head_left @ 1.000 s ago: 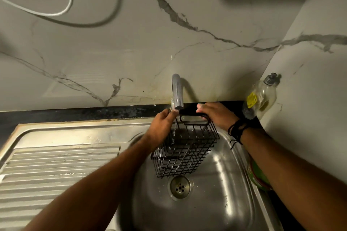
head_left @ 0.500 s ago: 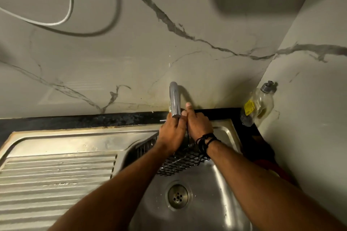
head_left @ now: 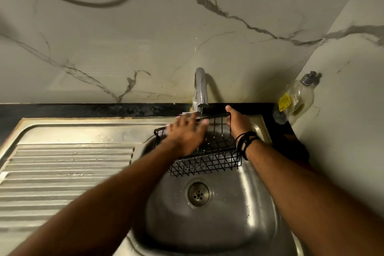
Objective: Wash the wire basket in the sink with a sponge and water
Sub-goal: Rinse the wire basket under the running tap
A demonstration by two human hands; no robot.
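A black wire basket (head_left: 207, 162) is held over the steel sink (head_left: 207, 224), under the chrome tap (head_left: 200, 89), with its open side facing me. Water runs from the spout onto it. My right hand (head_left: 236, 122) grips the basket's right end, fingers curled round the wires and thumb up at the rim. My left hand (head_left: 187, 133) lies across the left part of the basket with fingers spread flat toward the tap, blurred by motion. No sponge is visible.
A ribbed steel draining board (head_left: 62, 172) extends left of the sink bowl. A nearly empty clear soap bottle (head_left: 295, 100) with a yellow label leans in the right corner. The drain (head_left: 198, 193) sits below the basket. Marble wall behind, white cable at top left.
The basket has turned from a tilted position to level, open side toward me. My hands, together at the tap half a second ago, have spread apart. My left hand now lies flat across the basket.
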